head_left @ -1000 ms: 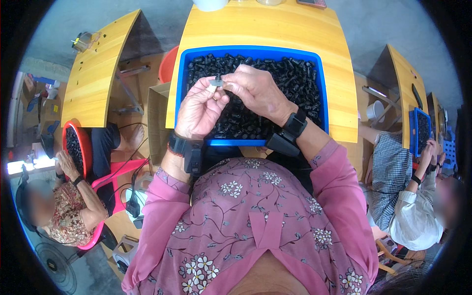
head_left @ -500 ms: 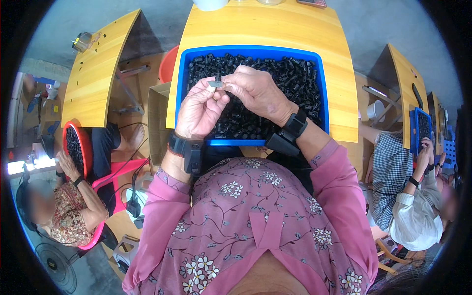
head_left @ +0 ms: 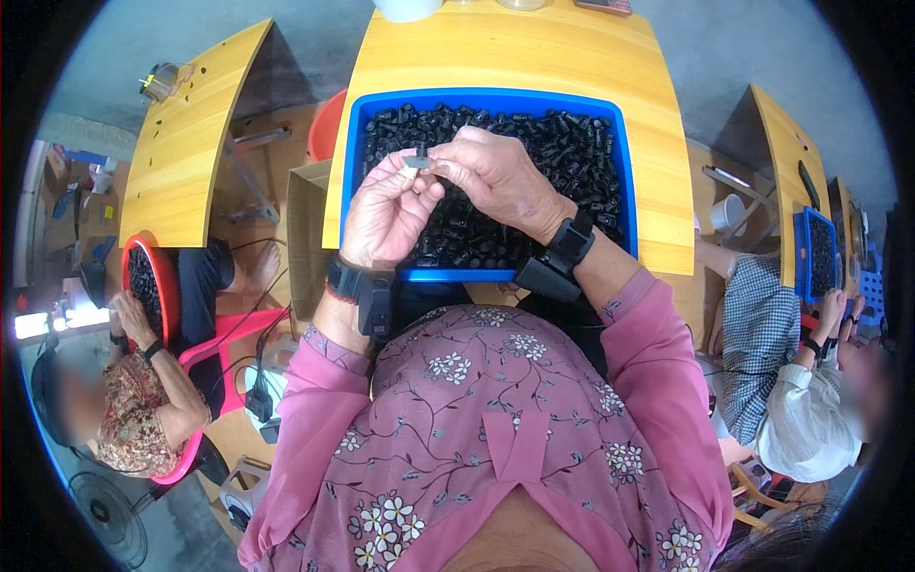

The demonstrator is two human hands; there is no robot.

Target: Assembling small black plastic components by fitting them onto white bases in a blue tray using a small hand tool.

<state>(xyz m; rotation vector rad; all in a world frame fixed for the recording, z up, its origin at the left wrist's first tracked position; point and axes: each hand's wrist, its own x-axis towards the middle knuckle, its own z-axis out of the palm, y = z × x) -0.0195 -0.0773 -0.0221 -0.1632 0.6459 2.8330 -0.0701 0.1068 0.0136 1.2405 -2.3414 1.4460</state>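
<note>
Both my hands meet over the left part of a blue tray (head_left: 630,191) heaped with small black cylindrical plastic parts (head_left: 572,172). My left hand (head_left: 389,212) pinches a small flat grey blade-like piece (head_left: 416,163) with a pale lower part. Close against it, the fingers of my right hand (head_left: 500,176) are pressed together. Whatever they grip is hidden behind them. A dark bit shows just above the grey piece, too small to name.
The tray rests on a yellow wooden table (head_left: 658,114), with a white container (head_left: 408,8) at its far edge. A cardboard box (head_left: 307,214) stands left. Co-workers sit on both sides, one by a red basin (head_left: 170,286), one by a smaller blue tray (head_left: 818,250).
My hands and the piece between them stay almost in place. The co-worker on the right has moved, arms now lower and nearer their body.
</note>
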